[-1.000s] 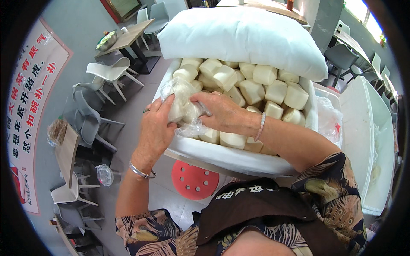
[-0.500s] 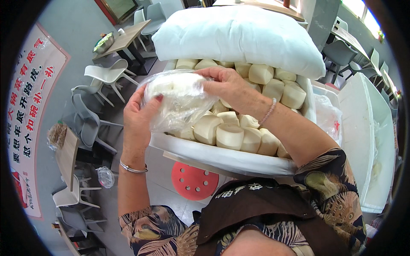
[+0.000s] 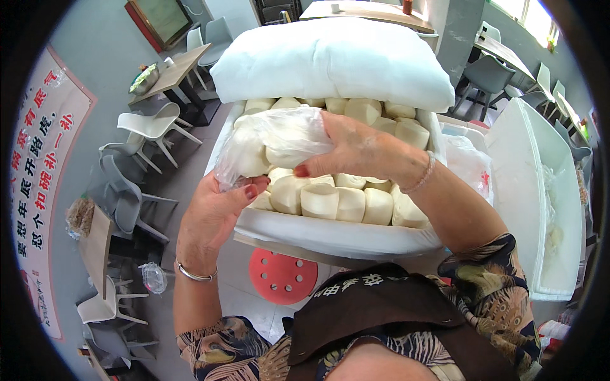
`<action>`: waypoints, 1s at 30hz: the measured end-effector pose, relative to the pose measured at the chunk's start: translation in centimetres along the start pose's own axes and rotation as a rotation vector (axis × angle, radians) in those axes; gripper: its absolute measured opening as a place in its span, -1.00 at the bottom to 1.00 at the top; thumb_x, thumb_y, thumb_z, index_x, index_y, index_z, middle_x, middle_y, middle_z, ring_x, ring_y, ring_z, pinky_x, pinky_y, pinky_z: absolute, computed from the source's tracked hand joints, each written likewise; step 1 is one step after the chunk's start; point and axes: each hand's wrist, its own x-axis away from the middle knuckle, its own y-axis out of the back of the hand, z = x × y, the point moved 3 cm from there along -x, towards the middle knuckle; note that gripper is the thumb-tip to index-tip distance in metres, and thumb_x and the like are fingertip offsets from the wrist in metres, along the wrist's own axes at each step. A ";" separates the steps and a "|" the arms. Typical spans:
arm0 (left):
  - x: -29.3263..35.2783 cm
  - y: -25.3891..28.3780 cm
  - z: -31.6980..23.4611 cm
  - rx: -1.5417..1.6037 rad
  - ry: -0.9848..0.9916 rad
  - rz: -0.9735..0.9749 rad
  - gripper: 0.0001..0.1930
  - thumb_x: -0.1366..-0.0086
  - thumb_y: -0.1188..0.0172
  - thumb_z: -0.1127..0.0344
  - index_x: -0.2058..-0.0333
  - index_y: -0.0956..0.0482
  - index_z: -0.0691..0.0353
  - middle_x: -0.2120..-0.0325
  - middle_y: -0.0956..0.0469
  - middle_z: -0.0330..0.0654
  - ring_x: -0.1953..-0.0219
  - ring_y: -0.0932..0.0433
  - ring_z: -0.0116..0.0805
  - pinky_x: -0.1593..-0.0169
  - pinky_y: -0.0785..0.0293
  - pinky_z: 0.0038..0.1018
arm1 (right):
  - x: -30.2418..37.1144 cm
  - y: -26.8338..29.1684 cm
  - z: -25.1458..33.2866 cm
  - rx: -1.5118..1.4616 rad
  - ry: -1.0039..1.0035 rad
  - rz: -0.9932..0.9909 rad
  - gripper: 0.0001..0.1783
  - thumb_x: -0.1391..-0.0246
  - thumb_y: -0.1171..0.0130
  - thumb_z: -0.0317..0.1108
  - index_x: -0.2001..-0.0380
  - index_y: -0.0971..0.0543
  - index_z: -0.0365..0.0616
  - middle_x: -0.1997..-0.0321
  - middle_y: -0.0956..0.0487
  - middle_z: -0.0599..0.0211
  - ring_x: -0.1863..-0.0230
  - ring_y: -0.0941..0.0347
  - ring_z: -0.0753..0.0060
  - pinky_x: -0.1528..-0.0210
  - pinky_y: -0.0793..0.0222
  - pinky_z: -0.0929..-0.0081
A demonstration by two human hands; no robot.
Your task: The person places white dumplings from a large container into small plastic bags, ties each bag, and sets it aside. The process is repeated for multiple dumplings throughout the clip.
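A thin clear plastic bag (image 3: 273,136) with pale buns inside hangs over the left part of a padded box, held between my two hands. My left hand (image 3: 216,209) pinches the bag's lower left corner between thumb and fingers. From the right, my right hand (image 3: 362,146) grips the bag's other end, its thumb in front and its fingers mostly hidden behind the plastic. Beneath lie several pale steamed buns (image 3: 319,200), packed in the white cloth-lined box (image 3: 337,235). The bag hides some of them.
A thick white quilt (image 3: 330,60) is folded over the box's far side. To the right stand a white foam lid (image 3: 537,197) and plastic bags (image 3: 469,165). A red stool (image 3: 283,276) is below the box's near edge. Tables and chairs (image 3: 152,130) line the left.
My right hand has moved from the bag's top edge down over its right side. The left hand has lowered to the bag's bottom corner, and the bag lies more sideways.
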 end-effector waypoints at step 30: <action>-4.5 -3.5 -5.4 0.183 -0.143 0.066 -0.87 -0.29 -0.12 0.32 0.33 -0.52 0.26 0.52 -0.48 -0.23 0.42 -0.50 -0.43 0.28 -0.45 -0.46 | 8.9 6.9 3.3 -0.601 0.125 -0.290 -0.70 -0.16 0.02 -0.42 0.10 -0.57 -0.31 0.09 -0.60 0.08 0.16 -0.50 0.35 0.01 -0.39 0.37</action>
